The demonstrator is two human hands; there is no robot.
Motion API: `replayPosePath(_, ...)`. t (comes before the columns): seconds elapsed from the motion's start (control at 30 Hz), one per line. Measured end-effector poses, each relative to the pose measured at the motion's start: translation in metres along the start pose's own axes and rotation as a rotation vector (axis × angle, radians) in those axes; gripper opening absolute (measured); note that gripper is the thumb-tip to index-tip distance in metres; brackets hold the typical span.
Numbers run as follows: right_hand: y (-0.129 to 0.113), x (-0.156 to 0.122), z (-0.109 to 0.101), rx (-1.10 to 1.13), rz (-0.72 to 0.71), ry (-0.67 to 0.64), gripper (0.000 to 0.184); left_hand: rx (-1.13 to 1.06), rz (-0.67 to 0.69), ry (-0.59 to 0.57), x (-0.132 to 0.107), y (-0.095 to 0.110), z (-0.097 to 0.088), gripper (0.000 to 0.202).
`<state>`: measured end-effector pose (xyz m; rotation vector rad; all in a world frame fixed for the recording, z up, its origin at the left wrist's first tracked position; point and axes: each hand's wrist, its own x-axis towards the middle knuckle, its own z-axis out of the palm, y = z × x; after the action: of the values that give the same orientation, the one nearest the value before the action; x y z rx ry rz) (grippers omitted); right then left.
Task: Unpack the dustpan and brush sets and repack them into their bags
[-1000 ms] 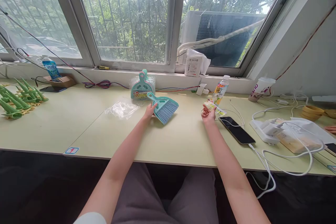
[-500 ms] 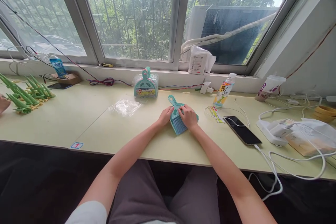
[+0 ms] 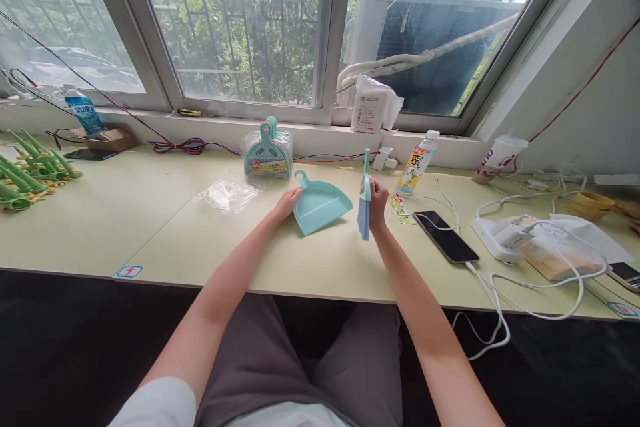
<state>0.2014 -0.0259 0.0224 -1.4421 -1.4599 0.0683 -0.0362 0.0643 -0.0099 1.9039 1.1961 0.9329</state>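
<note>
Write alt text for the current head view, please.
A person's left grip holds a pale turquoise plastic dustpan, while the right grip holds a turquoise plastic brush with blue bristles downward, apart from it. Behind, a plastic-wrapped turquoise cleaning set stands on the pale yellow table.

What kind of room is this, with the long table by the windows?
Probably a shared workroom or office, though no sign says so. The long table runs beneath the windows, stickers mark its front edge, and a white power strip holds plugged-in chargers.
</note>
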Motion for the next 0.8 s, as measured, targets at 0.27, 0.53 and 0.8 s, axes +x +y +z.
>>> replayPosePath(0.27, 0.045, 0.004, -0.014, -0.674, 0.066, -0.247, 0.035, 0.542, -0.106, 0.022, -0.002, -0.01, -0.04, 0.033)
replayPosePath(0.53, 0.043, 0.002, -0.008, -0.765, 0.162, -0.388, 0.031, 0.697, -0.138, 0.13, -0.007, -0.002, -0.036, 0.032)
replayPosePath(0.8, 0.042, 0.007, -0.01, -0.551, 0.261, -0.28, 0.023, 0.776, -0.13, 0.129, -0.012, 0.006, -0.026, 0.026)
